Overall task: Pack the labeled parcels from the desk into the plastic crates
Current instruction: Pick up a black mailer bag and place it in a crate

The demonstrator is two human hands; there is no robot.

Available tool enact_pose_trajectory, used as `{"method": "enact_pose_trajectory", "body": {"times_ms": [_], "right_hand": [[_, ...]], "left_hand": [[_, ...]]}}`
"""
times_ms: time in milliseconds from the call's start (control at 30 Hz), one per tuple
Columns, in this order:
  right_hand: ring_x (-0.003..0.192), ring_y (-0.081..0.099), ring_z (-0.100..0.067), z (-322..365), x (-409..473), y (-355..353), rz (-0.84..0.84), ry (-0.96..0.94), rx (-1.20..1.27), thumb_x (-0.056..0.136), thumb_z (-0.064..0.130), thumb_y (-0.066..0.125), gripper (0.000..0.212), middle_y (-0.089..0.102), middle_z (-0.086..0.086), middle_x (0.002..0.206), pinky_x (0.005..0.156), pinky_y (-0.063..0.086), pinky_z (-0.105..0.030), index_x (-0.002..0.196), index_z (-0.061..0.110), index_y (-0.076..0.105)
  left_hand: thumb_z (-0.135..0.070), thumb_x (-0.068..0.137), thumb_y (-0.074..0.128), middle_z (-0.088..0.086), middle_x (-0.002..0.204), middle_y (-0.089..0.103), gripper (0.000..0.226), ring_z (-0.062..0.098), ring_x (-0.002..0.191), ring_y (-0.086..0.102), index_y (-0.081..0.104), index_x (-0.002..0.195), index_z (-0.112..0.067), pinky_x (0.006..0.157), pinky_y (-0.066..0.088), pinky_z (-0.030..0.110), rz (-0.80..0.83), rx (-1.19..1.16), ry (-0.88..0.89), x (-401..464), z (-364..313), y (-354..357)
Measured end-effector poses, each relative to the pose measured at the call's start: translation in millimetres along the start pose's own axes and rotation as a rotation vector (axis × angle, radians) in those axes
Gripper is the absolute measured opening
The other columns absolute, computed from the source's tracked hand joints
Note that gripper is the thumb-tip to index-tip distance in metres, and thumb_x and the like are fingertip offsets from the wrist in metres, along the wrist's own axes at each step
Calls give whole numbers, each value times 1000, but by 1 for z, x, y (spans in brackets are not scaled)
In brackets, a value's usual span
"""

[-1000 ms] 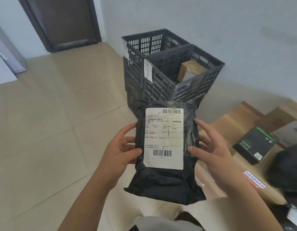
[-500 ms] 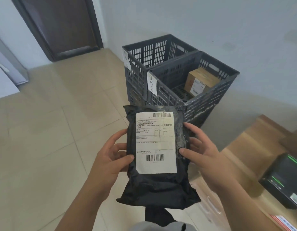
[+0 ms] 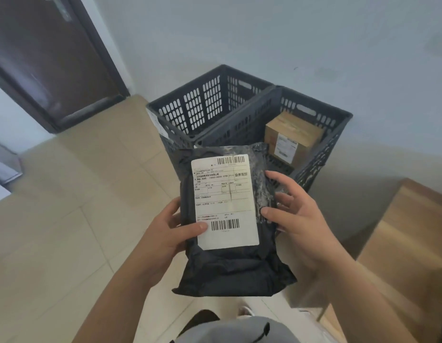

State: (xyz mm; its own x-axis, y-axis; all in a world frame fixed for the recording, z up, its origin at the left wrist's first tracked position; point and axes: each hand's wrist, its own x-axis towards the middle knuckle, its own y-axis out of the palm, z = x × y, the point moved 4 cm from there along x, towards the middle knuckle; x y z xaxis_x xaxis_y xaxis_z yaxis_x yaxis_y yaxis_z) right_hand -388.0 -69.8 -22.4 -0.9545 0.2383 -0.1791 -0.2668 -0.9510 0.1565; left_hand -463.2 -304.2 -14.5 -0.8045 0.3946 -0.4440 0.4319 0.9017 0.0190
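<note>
I hold a black plastic mailer parcel [image 3: 230,266] with a white barcode label upright in front of me, just before the crates. My left hand [image 3: 165,233] grips its left edge, thumb on the label. My right hand [image 3: 296,214] grips its right edge with the fingers spread. Two dark grey plastic crates stand on the floor against the wall. The left crate [image 3: 202,100] shows nothing inside. The right crate [image 3: 336,120] holds a brown cardboard box [image 3: 291,137] with a white label. The parcel hides the near rim of the right crate.
A wooden desk [image 3: 410,238] fills the right side, its corner close to my right forearm. A dark brown door [image 3: 49,63] is at the back left. Beige tiled floor [image 3: 66,219] spreads to the left of the crates. A pale wall runs behind them.
My view has swung left and closer to the crates; the desk's other parcels have left the frame. The black parcel stays in both hands and has come nearer the right crate.
</note>
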Motion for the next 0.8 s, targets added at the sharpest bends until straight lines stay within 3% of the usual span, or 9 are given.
{"method": "enact_pose_trajectory", "body": {"times_ms": [100,233,400,600,667,733,800], "right_hand": [[90,75,-15,-3,26,-8,-43,12,7,92,-10,65,61,77,4,97,68,59,-25,134,34,61],[105,73,-29,-2,61,-22,-129,23,23,93,-3,67,58,70,-12,120,79,61,-35,131,42,63],[101,74,-26,7,116,-42,-264,23,59,95,-5,64,56,71,-14,119,73,59,-28,134,35,59],[100,75,-20,18,185,-57,-459,130,74,97,0,65,49,73,-8,115,75,60,-29,134,31,57],[102,73,-20,21,208,-67,-597,153,44,98,8,66,45,72,-1,113,78,57,-29,134,31,57],[113,62,-16,14,225,-89,-884,197,-161,99,24,67,46,62,4,126,86,51,-28,142,31,51],[137,42,-25,-7,237,-113,-1097,359,-485,98,38,65,66,41,-4,153,108,43,-45,155,30,33]], "left_hand": [[-20,68,80,-2,118,77,69,23,109,74,58,134,-26,96,59,49,29,18,-12,33,-12,3],[-17,69,80,0,118,77,67,25,109,74,60,132,-28,93,60,48,82,56,-26,88,-32,8],[-8,73,77,4,117,78,64,28,106,75,60,132,-25,89,59,47,227,79,-57,171,-69,23],[4,80,73,8,112,78,49,29,101,76,65,121,-21,77,66,42,388,143,-97,281,-116,44],[6,84,73,7,109,79,47,28,98,77,65,120,-22,78,65,43,390,171,-119,320,-122,48],[4,83,77,5,111,78,51,29,102,76,64,124,-23,88,61,47,357,235,-107,364,-120,52],[-2,82,81,2,123,73,65,25,113,70,56,139,-21,99,56,47,343,361,-64,404,-117,60]]}}
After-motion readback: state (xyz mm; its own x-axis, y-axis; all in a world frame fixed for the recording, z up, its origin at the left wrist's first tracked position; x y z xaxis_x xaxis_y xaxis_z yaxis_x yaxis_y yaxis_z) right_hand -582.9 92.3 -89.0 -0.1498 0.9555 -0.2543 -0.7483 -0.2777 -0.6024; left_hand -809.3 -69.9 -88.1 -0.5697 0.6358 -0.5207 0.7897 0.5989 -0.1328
